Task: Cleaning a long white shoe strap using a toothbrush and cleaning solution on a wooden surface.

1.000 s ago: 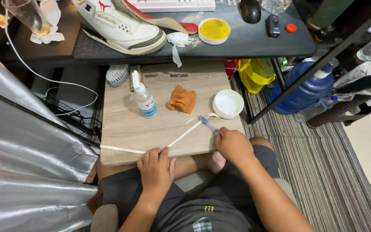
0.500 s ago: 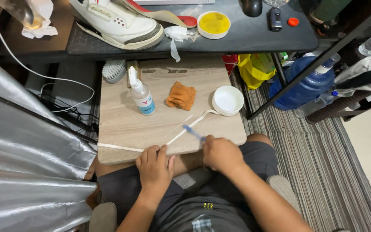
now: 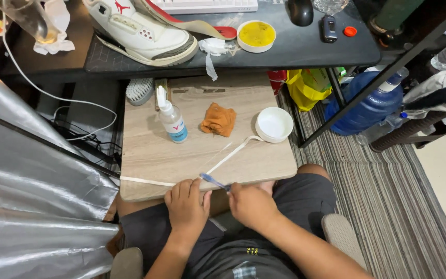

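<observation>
Left hand [image 3: 186,204] presses flat on white shoelace [image 3: 223,159] at near edge of wooden board [image 3: 150,155], right hand [image 3: 251,204] closed around blue toothbrush [image 3: 213,181] just beside it; spray bottle [image 3: 171,118], orange cloth [image 3: 219,119], white bowl [image 3: 274,124] farther back.

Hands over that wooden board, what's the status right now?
Left hand pressing long white shoelace flat at light wooden board edge. Right hand gripping small blue-handled toothbrush, bristle end on the lace. Small white bowl at lace's far end; nothing blocking.
</observation>
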